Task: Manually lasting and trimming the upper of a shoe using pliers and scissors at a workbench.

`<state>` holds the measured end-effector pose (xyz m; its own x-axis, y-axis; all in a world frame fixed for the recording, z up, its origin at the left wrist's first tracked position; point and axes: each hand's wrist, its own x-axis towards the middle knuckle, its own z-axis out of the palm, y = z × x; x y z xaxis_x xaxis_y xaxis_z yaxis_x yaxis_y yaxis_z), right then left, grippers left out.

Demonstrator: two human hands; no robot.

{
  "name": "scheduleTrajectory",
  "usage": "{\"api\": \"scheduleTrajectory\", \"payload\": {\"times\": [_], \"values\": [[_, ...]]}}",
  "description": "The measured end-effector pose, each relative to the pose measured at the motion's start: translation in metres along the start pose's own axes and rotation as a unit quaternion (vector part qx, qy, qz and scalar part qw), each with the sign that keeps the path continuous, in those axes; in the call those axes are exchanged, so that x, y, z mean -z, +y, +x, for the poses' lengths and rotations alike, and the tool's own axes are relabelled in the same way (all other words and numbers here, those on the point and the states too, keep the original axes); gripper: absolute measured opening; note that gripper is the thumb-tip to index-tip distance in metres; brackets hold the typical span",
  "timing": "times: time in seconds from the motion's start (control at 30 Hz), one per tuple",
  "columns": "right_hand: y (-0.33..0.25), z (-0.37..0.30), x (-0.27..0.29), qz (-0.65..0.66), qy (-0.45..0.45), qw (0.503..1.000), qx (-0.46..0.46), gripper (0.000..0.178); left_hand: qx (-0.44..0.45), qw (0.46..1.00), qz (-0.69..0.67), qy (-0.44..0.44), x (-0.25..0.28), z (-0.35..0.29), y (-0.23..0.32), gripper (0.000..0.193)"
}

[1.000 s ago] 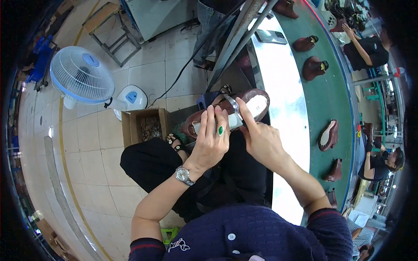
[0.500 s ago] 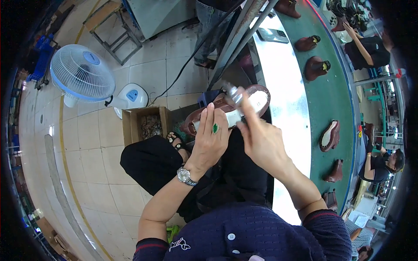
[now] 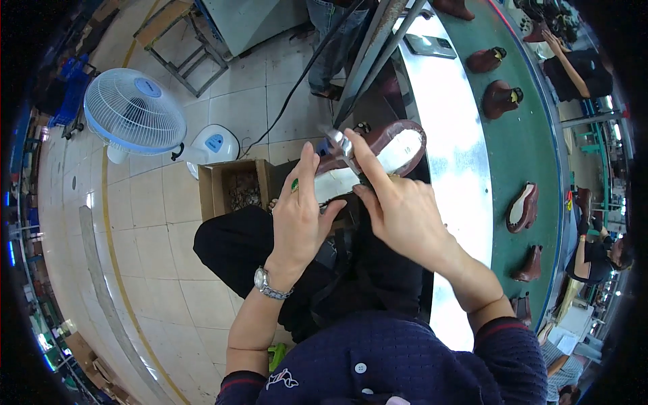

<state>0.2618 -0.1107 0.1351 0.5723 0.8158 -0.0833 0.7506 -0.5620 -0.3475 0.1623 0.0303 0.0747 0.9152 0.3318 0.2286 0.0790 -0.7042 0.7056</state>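
Note:
A brown leather shoe [image 3: 387, 140] lies over my lap with its white underside [image 3: 403, 152] facing up, slanting toward the metal bench. My left hand [image 3: 297, 216] grips its lower-left end, fingers along one side and thumb by the near edge; that end is hidden behind the hand. A green-stoned ring and a wristwatch [image 3: 272, 283] show on this arm. Over the middle of the shoe, my right hand [image 3: 412, 216] is closed around a shiny metal hand tool [image 3: 342, 144]. The tool's blurred tip points up and left, so its exact kind is unclear.
Right of me runs a shiny metal bench [image 3: 459, 135] with a phone [image 3: 430, 45], beside a green conveyor [image 3: 520, 148] carrying several brown shoes. A cardboard box [image 3: 209, 192] stands left of the shoe, near a fan [image 3: 135, 111]. A metal post [image 3: 368, 61] rises ahead; co-workers stand beyond.
My left hand has shifted left and turned more upright, its thumb now spread from the fingers. The tool in my right hand has moved a little left over the shoe.

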Motion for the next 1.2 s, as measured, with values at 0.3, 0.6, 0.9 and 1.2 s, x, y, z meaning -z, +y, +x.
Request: {"api": "scheduleTrajectory", "payload": {"times": [0.3,0.6,0.9,1.2], "values": [[0.023,-0.032,0.012,0.029,0.061,0.997,-0.019,0.061,-0.079,0.987,-0.069,-0.121,0.024,0.003,-0.03,0.109],[-0.009,-0.092,0.008,0.353,-0.213,0.903,-0.125,0.057,0.175,0.962,-0.21,-0.024,0.012,-0.106,-0.007,0.078],[-0.046,-0.038,0.017,0.158,-0.357,0.919,0.052,0.059,0.129,0.988,-0.045,0.068,0.033,-0.12,-0.017,0.023],[-0.06,-0.032,0.018,-0.005,-0.359,0.926,0.114,0.065,0.082,0.994,0.076,0.005,0.025,-0.122,-0.001,0.037]]}}
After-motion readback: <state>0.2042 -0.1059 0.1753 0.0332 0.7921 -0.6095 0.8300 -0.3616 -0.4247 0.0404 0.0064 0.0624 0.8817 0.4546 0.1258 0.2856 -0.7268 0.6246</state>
